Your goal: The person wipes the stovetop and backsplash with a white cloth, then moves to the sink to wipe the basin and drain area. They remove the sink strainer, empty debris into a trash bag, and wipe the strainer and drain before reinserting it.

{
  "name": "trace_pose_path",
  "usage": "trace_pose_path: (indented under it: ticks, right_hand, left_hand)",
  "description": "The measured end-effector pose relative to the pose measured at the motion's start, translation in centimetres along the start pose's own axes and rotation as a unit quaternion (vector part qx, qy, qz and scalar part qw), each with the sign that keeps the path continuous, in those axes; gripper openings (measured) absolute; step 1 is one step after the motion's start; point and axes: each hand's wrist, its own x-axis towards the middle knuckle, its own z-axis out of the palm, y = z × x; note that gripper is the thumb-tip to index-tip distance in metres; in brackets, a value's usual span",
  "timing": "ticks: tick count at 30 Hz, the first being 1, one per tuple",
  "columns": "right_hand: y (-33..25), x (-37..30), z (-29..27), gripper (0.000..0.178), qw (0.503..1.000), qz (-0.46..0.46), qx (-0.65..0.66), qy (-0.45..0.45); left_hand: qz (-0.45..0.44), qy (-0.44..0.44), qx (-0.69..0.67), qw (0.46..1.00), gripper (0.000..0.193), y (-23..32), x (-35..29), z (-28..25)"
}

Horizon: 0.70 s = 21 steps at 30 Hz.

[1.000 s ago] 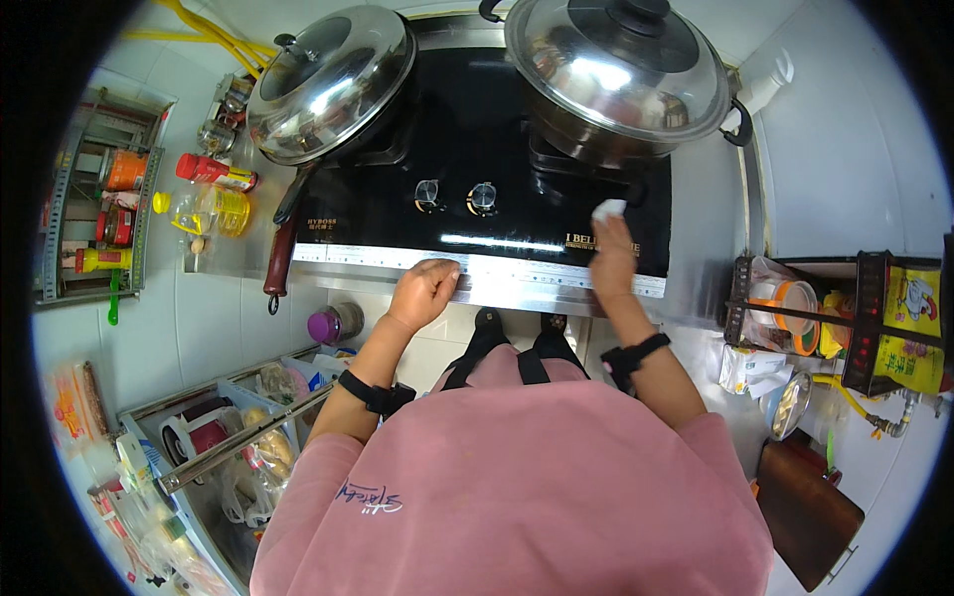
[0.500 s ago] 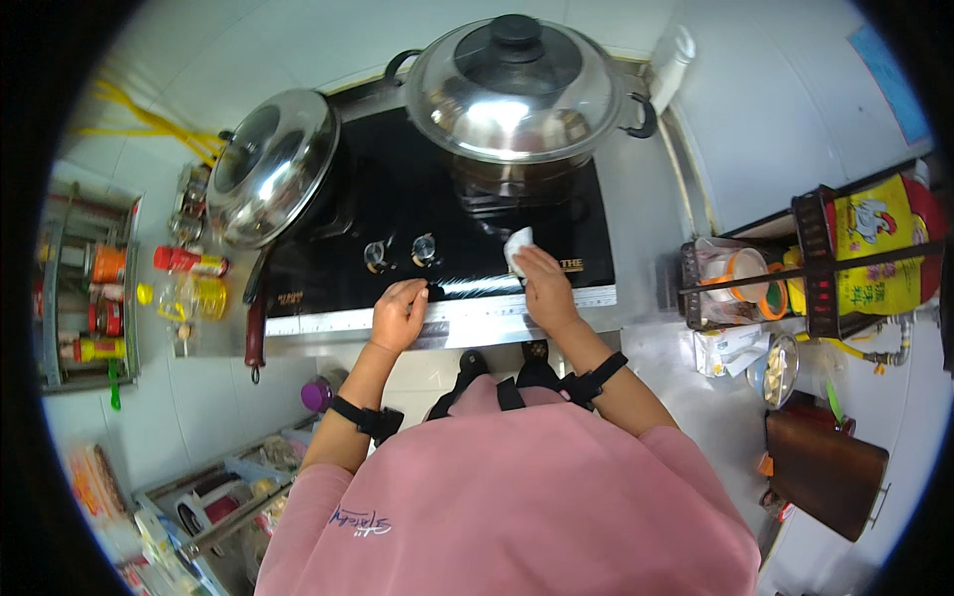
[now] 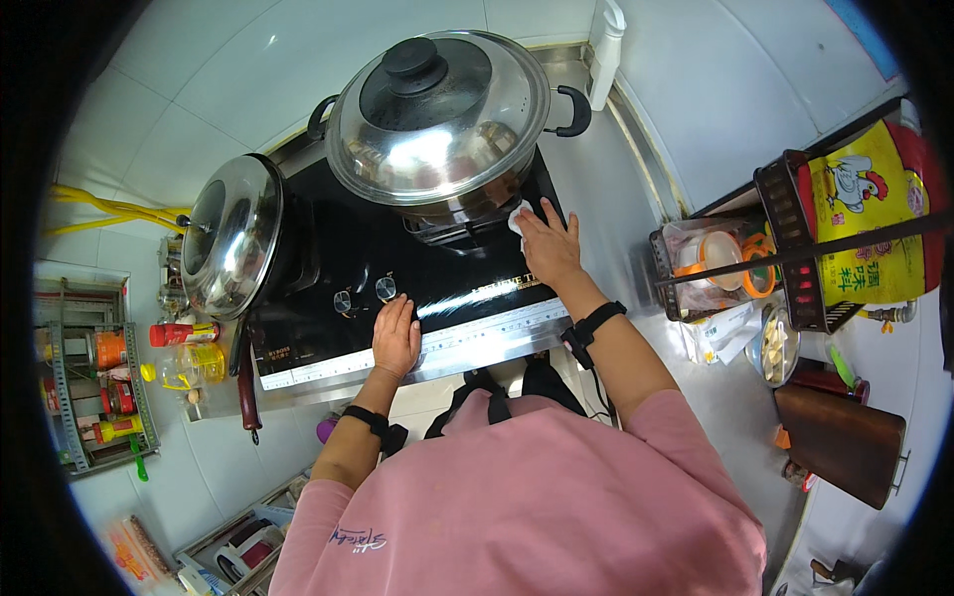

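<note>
Covering part of a white cloth on the black cooktop, the right hand has its fingers outstretched near the big lidded pot. The left hand, fingers straight and unclenched, lies beside a knob; farther left, I see a smaller pan under a domed lid.

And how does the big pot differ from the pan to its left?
Size: the pot is larger, the pan smaller.
Handles: the pot has two short black side handles; the pan has a long handle toward the person.
Position: the pot is nearer the right hand than the pan is.
Shared: both are covered with shiny lids.
</note>
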Motion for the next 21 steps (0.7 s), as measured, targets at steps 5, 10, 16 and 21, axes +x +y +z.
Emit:
trace_pose_path:
  ticks: [5,10,16,21]
  right_hand:
    - [0.8,1.5,0.0,0.040,1.000,0.019,0.013,-0.005]
    - [2.6,4.3,-0.1,0.039,1.000,0.008,-0.024,-0.004]
    - [4.6,8.7,-0.8,0.037,0.991,-0.038,-0.083,-0.099]
    - [6.5,10.9,0.6,0.036,0.995,-0.045,-0.061,-0.062]
  left_hand:
    - [-0.006,0.001,0.005,1.000,0.041,0.0,0.0,0.0]
    - [0.005,0.015,0.007,1.000,0.043,0.2,0.1,-0.3]
    - [-0.018,0.009,-0.017,1.000,0.041,0.6,0.1,-0.9]
    - [-0.020,0.001,-0.005,1.000,0.041,0.6,0.1,-1.1]
